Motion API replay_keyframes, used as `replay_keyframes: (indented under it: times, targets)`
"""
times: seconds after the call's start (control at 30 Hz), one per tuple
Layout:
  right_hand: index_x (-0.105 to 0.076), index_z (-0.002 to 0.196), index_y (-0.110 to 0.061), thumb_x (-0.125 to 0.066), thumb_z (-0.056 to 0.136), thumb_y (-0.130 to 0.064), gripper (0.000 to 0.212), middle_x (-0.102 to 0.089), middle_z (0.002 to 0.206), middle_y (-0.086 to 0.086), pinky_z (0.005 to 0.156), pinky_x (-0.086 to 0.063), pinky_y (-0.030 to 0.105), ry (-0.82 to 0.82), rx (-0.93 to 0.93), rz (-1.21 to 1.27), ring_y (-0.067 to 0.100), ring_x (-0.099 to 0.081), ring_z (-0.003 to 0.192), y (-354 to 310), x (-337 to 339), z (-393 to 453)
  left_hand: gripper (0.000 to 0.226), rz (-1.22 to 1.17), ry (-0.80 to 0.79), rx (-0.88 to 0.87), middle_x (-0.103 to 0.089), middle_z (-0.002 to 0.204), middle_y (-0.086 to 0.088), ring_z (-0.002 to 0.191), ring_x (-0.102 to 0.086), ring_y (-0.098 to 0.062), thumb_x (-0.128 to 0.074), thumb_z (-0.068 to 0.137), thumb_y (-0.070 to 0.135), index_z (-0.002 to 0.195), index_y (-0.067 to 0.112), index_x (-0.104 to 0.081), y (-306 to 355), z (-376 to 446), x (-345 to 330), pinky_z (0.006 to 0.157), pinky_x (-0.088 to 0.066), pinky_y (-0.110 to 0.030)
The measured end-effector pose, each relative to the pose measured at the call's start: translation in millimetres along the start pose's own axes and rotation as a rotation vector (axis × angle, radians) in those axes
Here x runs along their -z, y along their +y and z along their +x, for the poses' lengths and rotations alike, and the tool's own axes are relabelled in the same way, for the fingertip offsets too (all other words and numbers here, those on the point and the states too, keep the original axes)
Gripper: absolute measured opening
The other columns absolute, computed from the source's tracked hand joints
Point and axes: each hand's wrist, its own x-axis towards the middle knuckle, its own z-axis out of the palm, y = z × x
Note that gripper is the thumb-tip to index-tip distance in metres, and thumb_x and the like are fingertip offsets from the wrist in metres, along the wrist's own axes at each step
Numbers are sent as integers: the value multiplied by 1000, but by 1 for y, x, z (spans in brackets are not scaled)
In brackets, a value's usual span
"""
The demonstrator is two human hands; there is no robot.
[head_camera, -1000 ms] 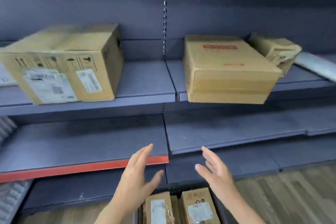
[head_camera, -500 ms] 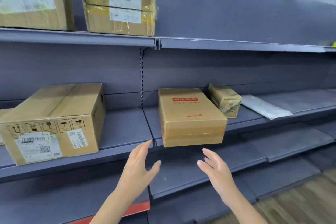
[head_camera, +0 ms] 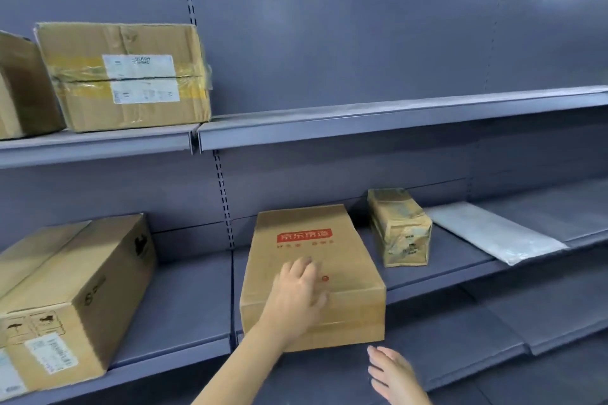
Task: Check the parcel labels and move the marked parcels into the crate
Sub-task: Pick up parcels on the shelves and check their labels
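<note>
Since half a second earlier, my left hand (head_camera: 297, 293) had reached up and lay flat, fingers spread, on top of the flat brown cardboard parcel with the red printed logo (head_camera: 316, 276) on the grey metal middle shelf (head_camera: 184, 316). My right hand (head_camera: 393, 375) hovered open below its front edge, holding nothing.

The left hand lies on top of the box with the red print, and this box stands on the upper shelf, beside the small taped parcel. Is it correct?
Not quite. The head view shows the box with the red print on the lower shelf, not the upper one. The left hand does lie on top of it, and the small taped parcel stands beside it.
</note>
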Motion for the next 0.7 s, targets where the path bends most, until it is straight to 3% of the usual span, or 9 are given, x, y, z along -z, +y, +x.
replay_keyframes:
  times: [0.07,0.13,0.23,0.3,0.37,0.4,0.5,0.63,0.7]
  targets:
    - [-49,118,8,-56,90,-5,33,-40,137,35,112,-25,48,-64,-52,80,45,-34,132,-5,-6,14,51,70,-118,48,-25,151,-1,137,-24,-23,-38,94,42,140,20,-30,5,21,-13,113,-23,-36]
    - [-53,99,3,-55,89,-2,11,-52,124,29,111,-28,49,-85,-90,214,44,-41,127,-11,-16,25,62,95,-177,111,-27,152,-3,139,-21,-23,-20,90,57,138,20,-34,5,30,-26,114,-18,-39]
    - [-53,110,2,-53,88,5,23,-60,110,20,106,-35,47,-44,-33,414,33,-57,98,-11,-26,36,109,151,-140,112,-24,154,-4,143,-17,-20,21,64,76,142,19,-30,-1,27,-37,115,-11,-39]
    - [-54,109,-3,-65,80,1,31,-59,116,20,103,-37,46,-56,44,483,27,-59,92,-13,-35,33,117,159,-120,132,-20,156,-2,144,-14,-18,32,56,73,144,21,-25,-5,23,-34,115,-10,-38]
    - [-54,111,-10,-88,55,-15,65,-63,113,13,100,-38,43,-70,132,477,24,-59,98,-21,-44,27,103,106,-97,182,-18,156,3,144,-13,-15,23,66,71,145,24,-23,-11,20,-24,116,-12,-35]
    - [-53,116,-14,-88,55,-17,70,-64,111,8,99,-38,41,-78,189,443,21,-59,102,-26,-49,24,93,49,-72,208,-19,156,4,144,-14,-14,17,72,66,145,25,-23,-15,18,-18,116,-13,-34]
    - [-49,122,-22,-60,86,-3,42,-63,115,2,92,-42,33,-113,402,244,17,-58,108,-50,-68,12,56,-223,70,283,-25,152,10,142,-18,-11,-12,97,49,145,24,-26,-21,6,5,115,-14,-26]
    - [-38,133,-28,-56,90,-13,49,-56,124,-8,95,-45,29,-87,725,-79,8,-54,113,-83,-101,-16,52,-843,194,374,-42,140,17,129,-39,-1,-30,93,48,141,28,-36,-22,-31,30,108,-30,-21]
    - [-34,138,-28,-55,90,-20,53,-48,126,-17,99,-40,25,-56,860,-295,3,-47,115,-85,-116,-30,47,-986,224,395,-58,124,16,107,-55,9,-30,91,48,130,30,-48,-26,-50,29,88,-44,-10]
